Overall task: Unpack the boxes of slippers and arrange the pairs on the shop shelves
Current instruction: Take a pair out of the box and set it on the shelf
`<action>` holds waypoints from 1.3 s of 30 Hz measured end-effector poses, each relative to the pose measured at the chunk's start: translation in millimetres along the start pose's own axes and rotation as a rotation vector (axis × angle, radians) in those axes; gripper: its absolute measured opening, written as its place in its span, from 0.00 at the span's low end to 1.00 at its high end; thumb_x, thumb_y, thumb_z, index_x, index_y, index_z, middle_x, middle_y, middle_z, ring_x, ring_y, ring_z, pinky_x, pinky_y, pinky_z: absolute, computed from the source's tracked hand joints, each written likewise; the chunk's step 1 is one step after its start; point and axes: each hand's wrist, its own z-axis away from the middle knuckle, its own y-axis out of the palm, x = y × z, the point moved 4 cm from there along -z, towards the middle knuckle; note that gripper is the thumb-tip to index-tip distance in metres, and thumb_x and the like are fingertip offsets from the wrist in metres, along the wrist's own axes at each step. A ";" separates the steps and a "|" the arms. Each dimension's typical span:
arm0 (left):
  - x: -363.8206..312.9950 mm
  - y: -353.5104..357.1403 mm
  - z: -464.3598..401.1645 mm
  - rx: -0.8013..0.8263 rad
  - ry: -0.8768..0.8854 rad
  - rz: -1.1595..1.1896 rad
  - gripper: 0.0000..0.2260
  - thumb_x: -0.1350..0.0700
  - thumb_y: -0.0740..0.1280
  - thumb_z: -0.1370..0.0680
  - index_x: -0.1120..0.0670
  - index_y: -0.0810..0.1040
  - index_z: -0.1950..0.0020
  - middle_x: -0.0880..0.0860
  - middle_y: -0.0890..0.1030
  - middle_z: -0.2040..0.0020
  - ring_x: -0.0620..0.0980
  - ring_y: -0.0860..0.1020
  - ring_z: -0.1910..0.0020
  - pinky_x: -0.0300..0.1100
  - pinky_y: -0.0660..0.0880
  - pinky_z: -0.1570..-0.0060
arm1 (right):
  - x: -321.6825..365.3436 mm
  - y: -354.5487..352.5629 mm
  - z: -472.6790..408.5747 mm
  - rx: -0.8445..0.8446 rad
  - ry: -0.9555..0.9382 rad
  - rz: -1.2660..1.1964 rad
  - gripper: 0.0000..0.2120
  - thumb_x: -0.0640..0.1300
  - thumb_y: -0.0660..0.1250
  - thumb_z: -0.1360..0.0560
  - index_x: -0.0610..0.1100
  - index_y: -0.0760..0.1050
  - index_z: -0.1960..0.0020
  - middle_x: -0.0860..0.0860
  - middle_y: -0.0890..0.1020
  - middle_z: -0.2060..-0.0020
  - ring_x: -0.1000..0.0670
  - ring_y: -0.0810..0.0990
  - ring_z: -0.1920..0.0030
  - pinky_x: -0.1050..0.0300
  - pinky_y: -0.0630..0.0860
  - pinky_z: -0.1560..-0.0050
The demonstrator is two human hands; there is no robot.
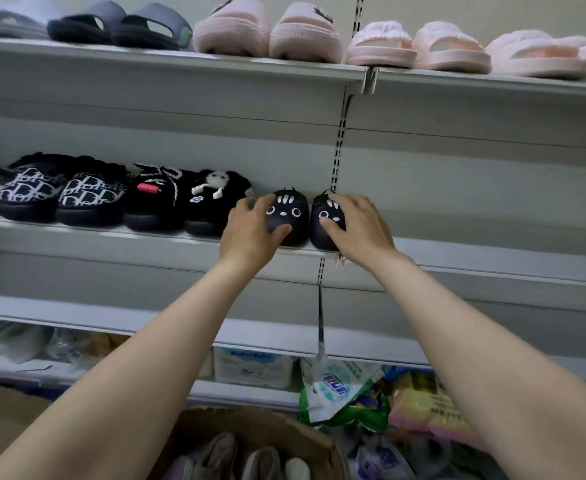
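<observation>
A pair of black slippers with white cat faces stands on the middle shelf [146,233], toes toward me. My left hand [250,230] grips the left cat slipper [290,211], thumb on its toe and fingers round its left side. My right hand [357,226] grips the right cat slipper [324,221], thumb on its front and fingers over its right side. An open cardboard box [250,424] at the bottom centre holds several grey and pale slippers [215,455].
Left of the cat pair stand two black fluffy slippers [187,202] and a black-and-white patterned pair [63,195]. The top shelf [180,60] carries dark slides [118,26] and several pink slippers [267,32]. The middle shelf's right section [492,251] is bare. Packaged goods [371,393] fill the low shelf.
</observation>
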 end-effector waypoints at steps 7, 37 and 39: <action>1.5 -55.8 36.9 -0.108 -0.012 -0.084 0.27 0.44 0.71 0.25 0.49 0.71 0.27 0.58 0.72 0.30 0.59 0.71 0.33 0.52 0.72 0.36 | 51.6 -24.6 21.0 0.003 -0.140 -0.020 0.26 0.55 0.67 0.22 0.50 0.69 0.25 0.45 0.72 0.30 0.43 0.69 0.28 0.51 0.66 0.30; 324.8 127.7 347.4 0.599 -0.890 0.037 0.31 0.44 0.70 0.23 0.58 0.69 0.26 0.63 0.75 0.32 0.62 0.73 0.34 0.49 0.69 0.38 | -23.2 374.6 293.5 1.027 0.410 -0.194 0.27 0.59 0.69 0.23 0.48 0.71 0.29 0.46 0.78 0.37 0.46 0.78 0.37 0.51 0.75 0.39; 343.9 141.5 376.5 0.638 -0.973 0.045 0.31 0.43 0.70 0.23 0.57 0.68 0.25 0.62 0.74 0.31 0.62 0.72 0.33 0.51 0.70 0.36 | -29.7 405.9 325.4 1.112 0.537 -0.260 0.24 0.60 0.68 0.23 0.47 0.74 0.33 0.49 0.80 0.43 0.47 0.79 0.41 0.50 0.76 0.41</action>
